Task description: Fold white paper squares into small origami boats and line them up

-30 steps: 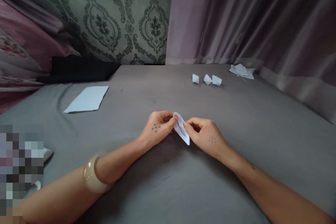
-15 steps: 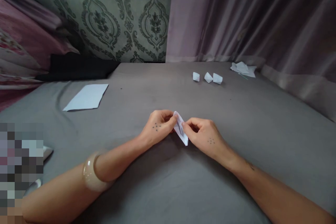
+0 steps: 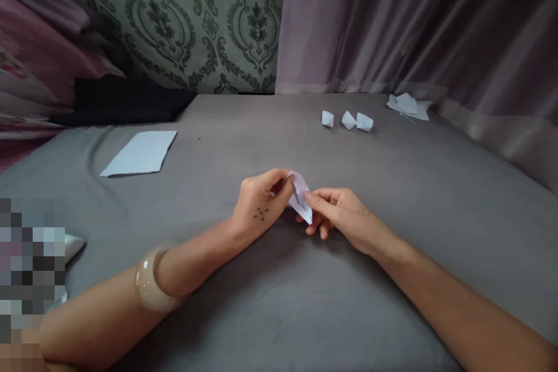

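Note:
A small piece of folded white paper (image 3: 300, 196) is held up between both hands, tilted, above the grey cloth surface. My left hand (image 3: 264, 200) pinches its upper left part, thumb in front and fingers mostly behind. On the other side, my right hand (image 3: 342, 212) grips the right edge, with the thumb on the near face and some fingers below and behind the paper. The left thumb and the right thumb hide part of the folds. A pale bangle (image 3: 152, 282) circles the left forearm.
Three folded white paper pieces (image 3: 349, 120) lie in a row farther back. White papers (image 3: 408, 106) are heaped at the back right, a stack of flat sheets (image 3: 142, 153) lies left, and black cloth (image 3: 122, 102) sits behind it. Curtains (image 3: 392, 17) border the right side.
My right hand has turned, so its lower fingers now show beneath the paper. The folded paper looks bent wider at the top. The whole view has tilted slightly down.

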{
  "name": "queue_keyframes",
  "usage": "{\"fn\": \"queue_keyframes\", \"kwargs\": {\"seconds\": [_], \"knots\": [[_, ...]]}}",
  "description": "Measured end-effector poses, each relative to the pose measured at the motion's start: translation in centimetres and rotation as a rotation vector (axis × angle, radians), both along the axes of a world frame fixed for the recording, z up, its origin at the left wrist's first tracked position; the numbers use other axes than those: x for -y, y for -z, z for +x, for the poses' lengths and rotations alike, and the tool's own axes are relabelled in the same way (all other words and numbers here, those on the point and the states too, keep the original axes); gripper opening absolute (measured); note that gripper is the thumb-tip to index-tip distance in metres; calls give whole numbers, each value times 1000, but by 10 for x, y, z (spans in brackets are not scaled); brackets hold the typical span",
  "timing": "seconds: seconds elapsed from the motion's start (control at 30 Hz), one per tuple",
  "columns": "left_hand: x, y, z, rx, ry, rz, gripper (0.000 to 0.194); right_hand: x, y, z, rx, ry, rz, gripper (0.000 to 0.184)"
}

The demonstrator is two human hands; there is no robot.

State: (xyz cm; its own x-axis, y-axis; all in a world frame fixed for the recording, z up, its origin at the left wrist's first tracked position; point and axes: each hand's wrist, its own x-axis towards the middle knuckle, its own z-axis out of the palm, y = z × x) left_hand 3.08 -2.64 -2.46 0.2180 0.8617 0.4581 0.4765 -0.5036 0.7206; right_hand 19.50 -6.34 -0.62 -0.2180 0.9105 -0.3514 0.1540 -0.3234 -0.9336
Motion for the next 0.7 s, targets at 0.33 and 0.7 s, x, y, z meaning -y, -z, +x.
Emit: {"fn": "queue_keyframes", "kwargs": {"seconds": [0.33,0.7], "knots": [[-2,1,0,-37,-85,90,13,-1,1,0,-90,23,-42,19],[-3,1,0,-52,36,-264,16,-5,16,8,515,249,451,18]]}}
